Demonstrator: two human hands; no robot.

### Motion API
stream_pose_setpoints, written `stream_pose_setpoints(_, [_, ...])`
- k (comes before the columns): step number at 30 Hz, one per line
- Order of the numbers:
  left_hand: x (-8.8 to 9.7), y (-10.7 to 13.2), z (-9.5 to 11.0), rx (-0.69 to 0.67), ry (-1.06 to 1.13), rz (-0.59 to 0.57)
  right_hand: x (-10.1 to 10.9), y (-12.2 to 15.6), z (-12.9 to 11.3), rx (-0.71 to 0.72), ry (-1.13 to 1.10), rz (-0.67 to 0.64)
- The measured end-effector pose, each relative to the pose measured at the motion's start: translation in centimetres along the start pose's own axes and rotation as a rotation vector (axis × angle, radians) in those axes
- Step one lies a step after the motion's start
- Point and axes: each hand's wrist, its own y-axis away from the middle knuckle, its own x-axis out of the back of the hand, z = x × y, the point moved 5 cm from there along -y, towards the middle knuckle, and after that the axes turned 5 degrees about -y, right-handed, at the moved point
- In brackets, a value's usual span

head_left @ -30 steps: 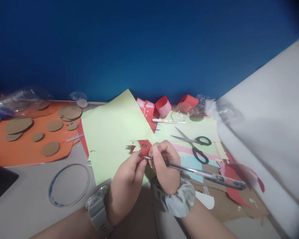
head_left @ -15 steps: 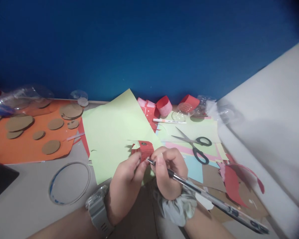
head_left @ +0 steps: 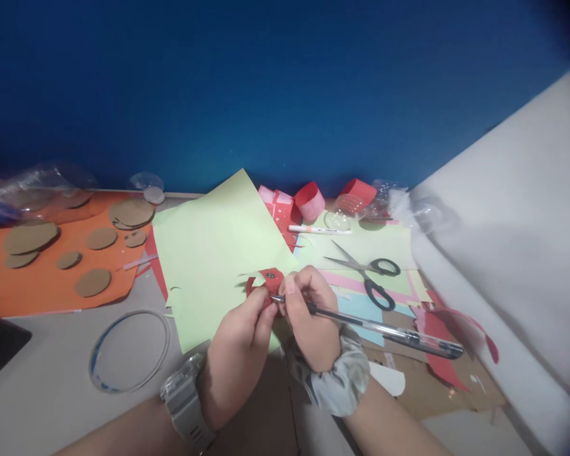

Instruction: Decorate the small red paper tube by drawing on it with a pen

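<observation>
My left hand pinches a small red paper piece with black dots on it, held just above a light green sheet. My right hand, closed around a clear ballpoint pen, presses the pen tip against the red piece beside my left fingertips. The pen barrel runs out low to the right. A watch is on my left wrist and a grey scrunchie on my right.
Black-handled scissors lie open on coloured papers at the right. A white marker and red paper rolls sit behind. Cardboard discs rest on an orange sheet at the left, a clear ring nearer. A white slanted surface borders the right.
The pen barrel dipped down to the right half a second ago and has swung back up nearly level. The red piece sits slightly lower, more hidden behind my fingers.
</observation>
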Motion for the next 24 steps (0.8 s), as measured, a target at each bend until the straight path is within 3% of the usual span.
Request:
stream_pose_setpoints(13, [0.00,-0.20,0.00,-0.020,-0.036,0.006,0.25,-0.14,0.08,0.027,0.089,-0.039])
stream_pose_setpoints(18, [0.07,-0.04,0.13,0.000,-0.039,-0.008,0.38,0.04,0.20,0.015,0.074,0.015])
stream_pose_setpoints(24, [0.15,-0.13,0.09,-0.031,-0.037,0.029,0.19,-0.13,0.13,0.053,0.162,-0.060])
